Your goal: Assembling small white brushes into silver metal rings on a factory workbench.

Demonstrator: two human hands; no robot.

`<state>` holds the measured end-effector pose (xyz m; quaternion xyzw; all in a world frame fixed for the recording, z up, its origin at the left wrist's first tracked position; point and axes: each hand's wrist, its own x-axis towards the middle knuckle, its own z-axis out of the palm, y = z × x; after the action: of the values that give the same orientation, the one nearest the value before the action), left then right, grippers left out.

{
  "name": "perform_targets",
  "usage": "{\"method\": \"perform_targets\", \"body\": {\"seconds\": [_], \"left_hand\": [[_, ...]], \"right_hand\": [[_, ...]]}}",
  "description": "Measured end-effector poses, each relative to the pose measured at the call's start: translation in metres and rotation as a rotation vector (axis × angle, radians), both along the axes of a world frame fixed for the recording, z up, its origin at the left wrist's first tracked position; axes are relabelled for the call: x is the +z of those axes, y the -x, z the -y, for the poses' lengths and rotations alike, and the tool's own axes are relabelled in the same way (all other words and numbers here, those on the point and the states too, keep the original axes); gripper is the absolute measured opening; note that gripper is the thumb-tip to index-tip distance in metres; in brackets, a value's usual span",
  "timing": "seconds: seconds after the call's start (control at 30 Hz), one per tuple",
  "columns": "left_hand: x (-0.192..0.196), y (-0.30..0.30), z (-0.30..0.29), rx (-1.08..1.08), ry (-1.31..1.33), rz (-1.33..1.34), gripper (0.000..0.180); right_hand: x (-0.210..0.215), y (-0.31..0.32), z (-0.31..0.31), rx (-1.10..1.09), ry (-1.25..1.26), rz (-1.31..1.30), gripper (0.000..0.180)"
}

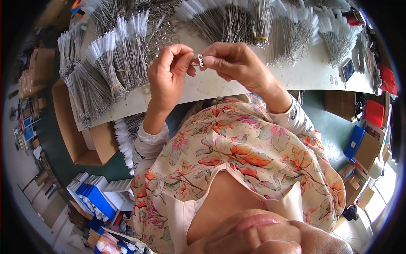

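My left hand [167, 76] and my right hand [234, 62] meet above the white table [203, 86]. Together their fingertips pinch a small metal ring [200, 60], held up between thumb and forefinger of each hand. Bundles of thin wire brushes with white bristle tips [114, 55] lie on the table just left of my left hand. A loose heap of metal rings [163, 31] lies behind my hands. More wire brush bundles [262, 23] are spread across the far side of the table.
An open cardboard box [78, 135] stands on the floor at the table's left end. Blue and white crates [95, 192] sit lower left. A dark phone [348, 70] lies on the table at right; boxes and red and blue items stand at far right.
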<state>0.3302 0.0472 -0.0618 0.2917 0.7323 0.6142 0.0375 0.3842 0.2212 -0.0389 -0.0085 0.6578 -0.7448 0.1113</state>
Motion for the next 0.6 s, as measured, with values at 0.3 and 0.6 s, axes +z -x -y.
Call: {"method": "perform_targets", "body": {"seconds": [0.3,0.6], "left_hand": [[-0.001,-0.005,0.001,-0.165,-0.594,0.719,0.013],[0.035,0.006,0.019,-0.378,-0.334,0.695,0.015]], "right_hand": [[-0.001,-0.015,0.022,-0.234,-0.387,-0.676,0.008],[-0.002,-0.013,0.009,-0.225,-1.004,-1.250,0.020]]}}
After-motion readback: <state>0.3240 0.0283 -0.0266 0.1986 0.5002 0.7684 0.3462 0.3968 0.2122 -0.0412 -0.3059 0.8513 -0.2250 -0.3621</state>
